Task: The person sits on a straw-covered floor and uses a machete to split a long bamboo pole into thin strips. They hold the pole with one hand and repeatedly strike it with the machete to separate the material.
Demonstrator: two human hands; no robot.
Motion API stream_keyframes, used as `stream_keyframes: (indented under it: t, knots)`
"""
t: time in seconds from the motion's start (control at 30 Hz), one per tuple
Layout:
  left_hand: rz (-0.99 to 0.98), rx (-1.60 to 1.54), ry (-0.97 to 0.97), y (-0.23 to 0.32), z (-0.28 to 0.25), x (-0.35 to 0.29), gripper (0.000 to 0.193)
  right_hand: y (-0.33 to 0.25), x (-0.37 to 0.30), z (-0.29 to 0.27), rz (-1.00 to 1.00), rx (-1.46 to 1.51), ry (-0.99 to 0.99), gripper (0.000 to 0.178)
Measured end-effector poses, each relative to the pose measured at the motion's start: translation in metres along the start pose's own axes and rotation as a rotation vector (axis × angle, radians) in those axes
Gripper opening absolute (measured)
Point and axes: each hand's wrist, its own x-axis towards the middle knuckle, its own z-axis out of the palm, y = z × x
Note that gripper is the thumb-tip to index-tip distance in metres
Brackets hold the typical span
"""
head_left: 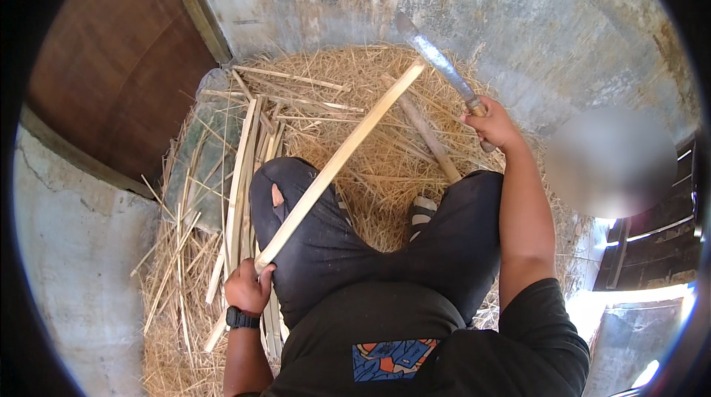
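Observation:
My left hand [249,287], with a dark watch on its wrist, is closed round the near end of a long pale bamboo strip [342,158]. The strip slants up and to the right across my left thigh. In my right hand [495,124] is the wooden handle of a large knife [442,61], its long metal blade pointing up and to the left. The blade lies close to the strip's far end; whether they touch I cannot tell. Beyond my right knee, a thick round stick [428,136] rests on the straw.
Several split bamboo strips [242,182] lie beside my left leg. Straw and thin shavings [370,208] cover the floor. A greenish sack [194,156] lies at the left. A stained wall [503,19] stands ahead, and a brown door panel [122,64] at the far left.

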Motion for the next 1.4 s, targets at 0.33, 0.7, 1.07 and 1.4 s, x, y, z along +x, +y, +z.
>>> stream_keyframes:
  t: [0.33, 0.7, 1.07, 1.4]
  knots:
    - [-0.003, 0.013, 0.021, 0.000, 0.000, -0.001, 0.041, 0.000, 0.002, -0.002, 0.051, -0.017, 0.032, 0.045]
    - [0.017, 0.025, 0.008, 0.000, -0.003, 0.002, 0.043, 0.008, 0.005, -0.006, 0.051, -0.033, -0.034, 0.043]
    - [0.006, 0.038, 0.006, 0.000, -0.005, -0.001, 0.040, 0.006, 0.001, 0.001, -0.002, -0.139, 0.039, 0.039]
    - [-0.005, -0.011, -0.008, 0.004, -0.006, -0.001, 0.040, 0.005, 0.006, 0.008, -0.198, -0.466, 0.278, 0.036]
